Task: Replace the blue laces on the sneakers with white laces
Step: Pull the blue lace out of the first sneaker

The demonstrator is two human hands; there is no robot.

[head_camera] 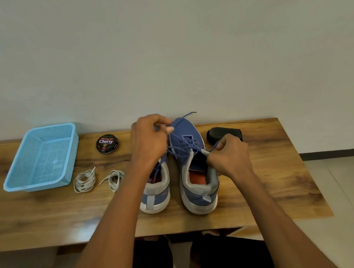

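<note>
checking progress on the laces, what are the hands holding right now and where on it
Both hands pinch the blue lace of the right-hand sneaker: left hand and right hand each near a loose end.

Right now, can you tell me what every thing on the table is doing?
Right sneaker: upright, blue lace loosened, partly threaded.
Left sneaker: upright, mostly hidden by the arm.
Left hand: pinches one lace end.
Right hand: pinches the other end.
White laces: two coiled bundles, untouched.
Basket: upright, nothing inside.
Polish tin: lid on.
Black brush: lying flat.
</note>
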